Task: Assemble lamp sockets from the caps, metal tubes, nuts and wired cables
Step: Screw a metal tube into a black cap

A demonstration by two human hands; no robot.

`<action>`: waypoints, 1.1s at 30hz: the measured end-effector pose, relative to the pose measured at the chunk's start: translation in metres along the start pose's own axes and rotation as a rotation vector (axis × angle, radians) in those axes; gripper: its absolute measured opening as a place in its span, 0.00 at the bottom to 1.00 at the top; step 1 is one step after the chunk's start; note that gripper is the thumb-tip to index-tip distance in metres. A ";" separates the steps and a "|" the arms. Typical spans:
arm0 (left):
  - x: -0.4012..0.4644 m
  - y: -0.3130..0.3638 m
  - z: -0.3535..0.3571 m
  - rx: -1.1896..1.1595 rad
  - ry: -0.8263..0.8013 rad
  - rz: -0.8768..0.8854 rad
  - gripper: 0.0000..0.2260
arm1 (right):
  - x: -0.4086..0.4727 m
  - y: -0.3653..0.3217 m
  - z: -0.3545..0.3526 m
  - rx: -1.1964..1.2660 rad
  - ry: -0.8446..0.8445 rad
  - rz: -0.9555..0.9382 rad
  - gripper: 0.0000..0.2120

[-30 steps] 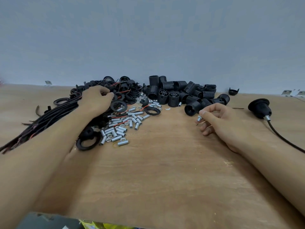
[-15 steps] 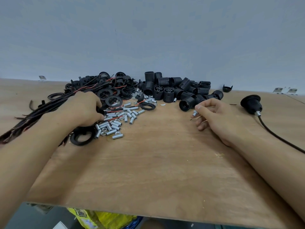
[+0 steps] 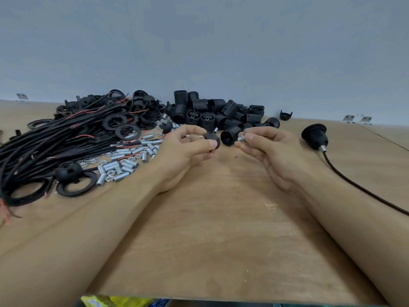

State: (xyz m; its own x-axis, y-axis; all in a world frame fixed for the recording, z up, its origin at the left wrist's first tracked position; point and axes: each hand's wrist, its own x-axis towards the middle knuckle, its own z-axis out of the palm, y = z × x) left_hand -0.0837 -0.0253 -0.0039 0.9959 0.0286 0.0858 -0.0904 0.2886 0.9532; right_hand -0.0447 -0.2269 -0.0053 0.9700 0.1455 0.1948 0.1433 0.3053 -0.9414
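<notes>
My left hand [image 3: 186, 149] pinches a black dome-shaped cap [image 3: 212, 139] between thumb and fingers above the middle of the table. My right hand [image 3: 267, 147] pinches a short silver metal tube [image 3: 240, 138] at its fingertips, a few centimetres to the right of the cap. The two parts face each other and do not touch. Loose metal tubes and nuts [image 3: 124, 161] lie scattered to the left. A bundle of black wired cables [image 3: 51, 140] with red ends lies at the far left.
A heap of black threaded socket bodies [image 3: 219, 114] stands behind my hands. Black rings [image 3: 76, 187] and caps lie at the left. An assembled socket on a black cable [image 3: 315, 135] rests at the right. The wooden table [image 3: 210, 240] ends near me; a grey wall stands behind.
My left hand left the parts pile and came to the middle with a black cap. My right hand lifted the metal tube off the table toward it.
</notes>
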 end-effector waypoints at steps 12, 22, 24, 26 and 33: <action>0.009 -0.004 -0.003 -0.090 -0.224 -0.096 0.16 | -0.012 -0.005 0.012 -0.178 -0.086 -0.153 0.06; 0.008 -0.007 0.000 -0.033 -0.184 -0.040 0.19 | -0.016 -0.005 0.013 -0.435 -0.104 -0.219 0.04; 0.008 -0.008 0.000 -0.017 -0.170 -0.032 0.19 | -0.016 -0.003 0.013 -0.432 -0.087 -0.200 0.02; 0.007 -0.008 0.002 0.020 -0.161 -0.020 0.19 | -0.015 0.001 0.015 -0.441 -0.058 -0.172 0.03; 0.008 -0.006 0.002 -0.032 -0.126 -0.031 0.19 | -0.015 0.003 0.018 -0.438 -0.099 -0.113 0.07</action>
State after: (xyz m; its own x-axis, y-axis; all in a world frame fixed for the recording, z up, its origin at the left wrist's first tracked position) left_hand -0.0754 -0.0288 -0.0087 0.9905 -0.1005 0.0940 -0.0575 0.3183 0.9463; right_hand -0.0620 -0.2108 -0.0062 0.9232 0.2298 0.3081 0.3370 -0.0984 -0.9363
